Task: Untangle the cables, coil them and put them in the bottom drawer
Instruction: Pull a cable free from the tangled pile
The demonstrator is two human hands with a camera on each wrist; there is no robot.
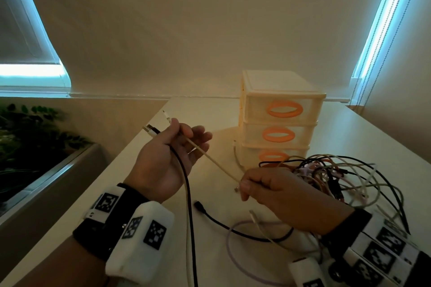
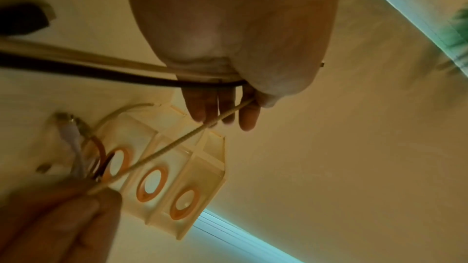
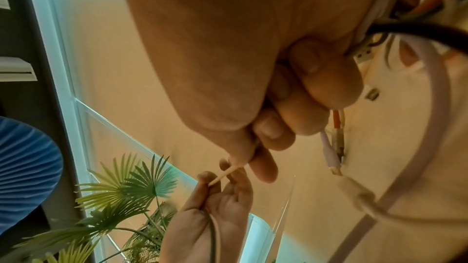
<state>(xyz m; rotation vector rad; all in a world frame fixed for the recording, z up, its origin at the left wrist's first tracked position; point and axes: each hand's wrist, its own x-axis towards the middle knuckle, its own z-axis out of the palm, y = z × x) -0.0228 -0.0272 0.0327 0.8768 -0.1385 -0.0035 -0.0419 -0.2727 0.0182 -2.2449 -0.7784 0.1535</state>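
Stretching between the hands: a cream braided cable [image 1: 211, 159] runs taut from the left hand [image 1: 172, 158] down to the right hand [image 1: 275, 193], its long axis pointing from about 10 o'clock to 4 o'clock across the table [image 1: 363, 128].
Left grip: thumb and fingers curled round the cream cable near its plug end, with a black cable [image 1: 184, 177] and a white cable [image 1: 187, 216] held in the same fist and hanging toward 6 o'clock.
Right grip: thumb and forefinger pinched narrow on the cream cable's lower part.
Tangle: the heap of mixed cables [image 1: 345, 175] lies on the table at 3 o'clock of the right hand, touching the foot of the drawer unit [image 1: 279, 121].
Nearer hand: the right, by my reckoning, so it would feed slack out of the heap while the left anchors the free ends.
Bottom drawer [image 1: 272, 156]: closed, at 12 o'clock of the right hand, partly behind the loops.
Risk: pulling along this axis may drag the whole heap.
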